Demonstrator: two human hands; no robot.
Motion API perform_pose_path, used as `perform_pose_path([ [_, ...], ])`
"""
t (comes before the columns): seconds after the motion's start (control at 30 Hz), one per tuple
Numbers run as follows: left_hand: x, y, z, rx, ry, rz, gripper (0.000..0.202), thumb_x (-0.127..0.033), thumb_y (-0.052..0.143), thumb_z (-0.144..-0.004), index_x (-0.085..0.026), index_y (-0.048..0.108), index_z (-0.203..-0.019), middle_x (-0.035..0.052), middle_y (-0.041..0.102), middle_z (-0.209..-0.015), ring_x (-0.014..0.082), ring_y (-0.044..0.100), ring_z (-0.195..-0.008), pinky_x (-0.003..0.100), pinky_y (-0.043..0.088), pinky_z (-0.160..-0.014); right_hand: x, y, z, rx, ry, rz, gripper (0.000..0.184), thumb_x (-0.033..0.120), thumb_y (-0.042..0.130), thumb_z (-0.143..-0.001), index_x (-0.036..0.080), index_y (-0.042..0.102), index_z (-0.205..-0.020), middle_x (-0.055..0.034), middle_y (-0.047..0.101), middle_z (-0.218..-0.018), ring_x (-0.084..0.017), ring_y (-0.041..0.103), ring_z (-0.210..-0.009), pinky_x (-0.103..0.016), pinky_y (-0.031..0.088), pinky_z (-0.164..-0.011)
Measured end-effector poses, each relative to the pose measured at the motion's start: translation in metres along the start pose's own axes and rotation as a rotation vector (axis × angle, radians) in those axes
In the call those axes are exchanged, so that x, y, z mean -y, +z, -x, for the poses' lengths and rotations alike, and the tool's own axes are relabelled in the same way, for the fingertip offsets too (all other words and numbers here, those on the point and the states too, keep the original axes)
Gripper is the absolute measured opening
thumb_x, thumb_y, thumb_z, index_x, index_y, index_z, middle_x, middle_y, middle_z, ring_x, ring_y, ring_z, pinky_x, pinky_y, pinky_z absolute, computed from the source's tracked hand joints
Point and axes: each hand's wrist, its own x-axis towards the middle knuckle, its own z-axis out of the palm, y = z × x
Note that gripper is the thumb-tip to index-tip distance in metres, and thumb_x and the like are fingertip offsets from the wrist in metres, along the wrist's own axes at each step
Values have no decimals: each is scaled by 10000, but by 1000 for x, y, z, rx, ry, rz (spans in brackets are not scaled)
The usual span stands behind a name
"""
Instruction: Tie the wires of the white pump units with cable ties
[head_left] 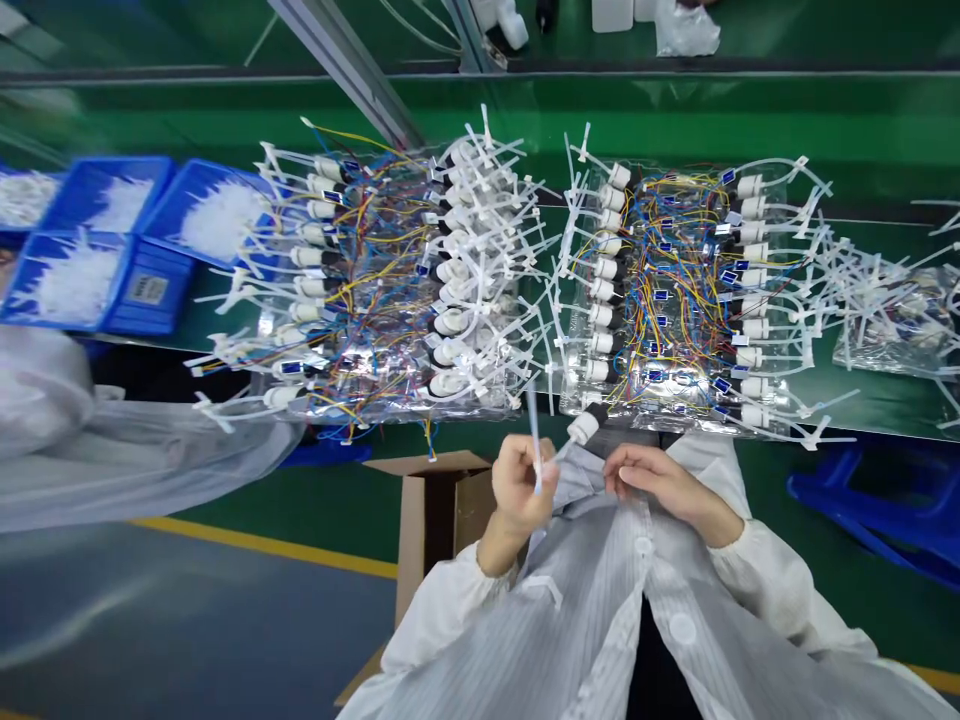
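My left hand is closed round a white cable tie that stands upright from the fist. My right hand is curled close to my chest, fingers pinched on something I cannot make out. Between the hands, just above them, a small white and black pump points toward me at the table's near edge. Both hands sit over my striped white coat.
Two clear trays of wired pumps with ties lie on the green table. Blue bins of white ties stand at the left. An open cardboard box is below. Another person's white sleeve is at left.
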Motion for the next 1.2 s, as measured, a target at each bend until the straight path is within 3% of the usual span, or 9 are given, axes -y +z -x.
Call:
perform_pose_path([
  [0.1,-3,-2,22,15,164,62,259,-386,767,-955,-259,545,-915,-67,519,-596,127,480,-487,269,408,-529,4,4,-7,49,-26,-40,374,633,840,-875,333,803,-1096,-32,833,-986,-200,707,-732,-379,561,-747],
  [0.2,-10,-3,28,10,95,-122,177,-310,785,-936,-261,618,-965,-50,628,-669,141,566,-530,263,459,-538,10,5,-8,78,-40,-20,393,636,797,-921,324,800,-1160,-46,840,-1046,-193,717,-733,-364,560,-729],
  [0.37,-16,7,16,74,135,-379,90,-313,721,-1001,-234,758,-1023,3,729,-750,149,627,-573,281,481,-582,45,-3,16,-27,-135,311,330,517,681,-1052,217,801,-986,-52,800,-866,-162,685,-660,-303,539,-653],
  [0.57,-15,32,-13,41,250,-162,360,-435,614,-1089,-232,613,-792,13,592,-713,187,579,-664,341,477,-674,88,-9,33,-413,-521,754,165,328,675,-1063,225,801,-1087,-84,824,-1040,-175,717,-754,-316,569,-691],
  [0.67,-26,51,-30,28,279,-31,436,-541,580,-1112,-231,589,-805,72,719,-879,252,712,-904,430,573,-886,91,-12,17,-453,-556,935,230,304,605,-1090,233,789,-1208,-105,835,-1243,-213,791,-922,-371,646,-866],
  [0.73,-35,64,-41,43,210,145,428,-565,570,-1124,-236,573,-851,55,740,-866,251,748,-915,476,599,-954,89,-14,4,-489,-519,1046,291,309,565,-1104,223,773,-1290,-128,802,-1385,-265,803,-1166,-442,652,-1037],
  [0.87,-45,81,-64,45,48,485,497,-592,678,-1075,-237,477,-792,-90,420,-536,123,497,-475,316,543,-633,83,-22,-12,-691,-447,1132,383,346,584,-1093,185,732,-1407,-195,662,-1609,-332,682,-1468,-556,592,-1211],
  [1.03,-43,83,-95,97,-86,624,574,-566,833,-973,-223,444,-728,-132,268,-488,52,256,-377,209,374,-460,86,-33,-12,-775,-465,1133,561,364,611,-1068,147,598,-1585,-233,512,-1736,-351,578,-1577,-591,567,-1250],
  [1.2,-36,83,-106,155,-203,633,598,-573,887,-923,-219,445,-730,-142,262,-496,40,248,-383,181,370,-445,97,-30,-16,-681,-468,1153,396,301,511,-1107,198,679,-1450,-158,753,-1473,-304,744,-1349,-546,594,-1198],
])
